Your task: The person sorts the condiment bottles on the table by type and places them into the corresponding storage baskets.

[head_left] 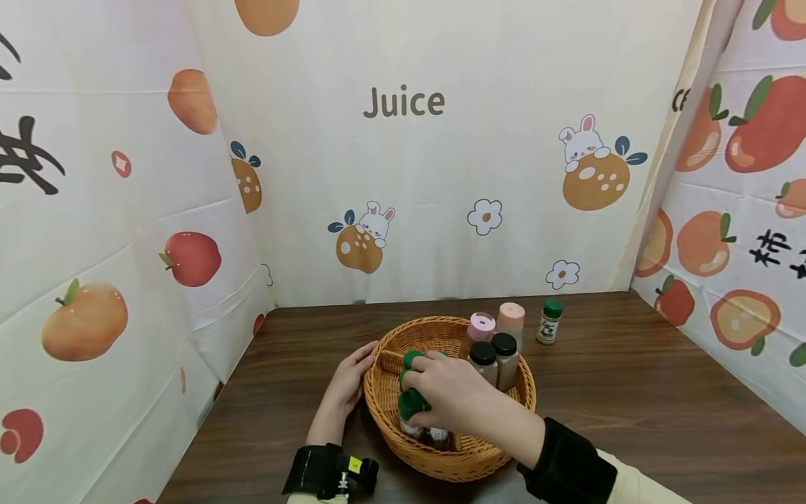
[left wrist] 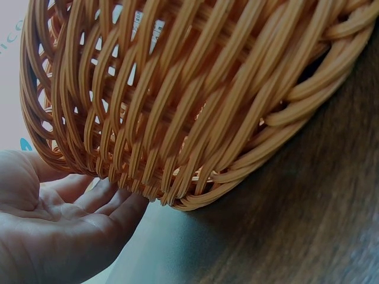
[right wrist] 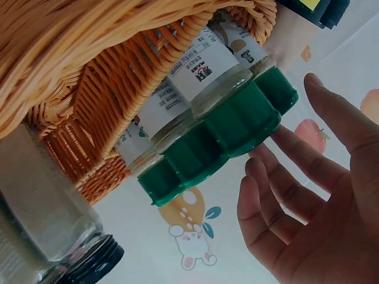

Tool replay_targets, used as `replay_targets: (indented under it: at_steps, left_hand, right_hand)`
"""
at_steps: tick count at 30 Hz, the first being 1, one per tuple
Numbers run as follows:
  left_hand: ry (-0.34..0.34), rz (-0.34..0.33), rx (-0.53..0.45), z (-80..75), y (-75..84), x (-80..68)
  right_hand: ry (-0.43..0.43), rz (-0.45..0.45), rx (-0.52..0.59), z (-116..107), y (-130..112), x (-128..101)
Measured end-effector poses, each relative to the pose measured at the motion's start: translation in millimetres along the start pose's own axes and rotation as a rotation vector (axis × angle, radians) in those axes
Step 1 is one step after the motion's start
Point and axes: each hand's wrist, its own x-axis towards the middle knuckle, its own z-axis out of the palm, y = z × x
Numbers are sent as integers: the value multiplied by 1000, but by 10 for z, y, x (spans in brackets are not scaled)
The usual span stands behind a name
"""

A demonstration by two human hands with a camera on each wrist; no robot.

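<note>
A round wicker basket stands on the table with several bottles in it. My left hand rests against its left side, near the rim; in the left wrist view, parts of the fingers are hidden behind the wicker. Over the left part of the basket is my right hand, above the green-capped spice bottles. In the right wrist view, the right fingers are loosely bent beside the green caps, with nothing pinched between them and the thumb. White labels show on those bottles.
Two black-lidded jars and two pink-lidded bottles occupy the basket's right side. A wicker divider separates the sides. One green-capped shaker stands on the dark wooden table, behind right. Printed cloth walls the back and sides.
</note>
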Motion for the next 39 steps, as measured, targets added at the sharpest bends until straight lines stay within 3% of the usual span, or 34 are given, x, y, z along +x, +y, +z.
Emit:
replay_targets:
  at_steps: [39]
  left_hand:
    - [-4, -15, -9, 7, 13, -5]
  right_hand:
    - [90, 80, 129, -3, 362, -269]
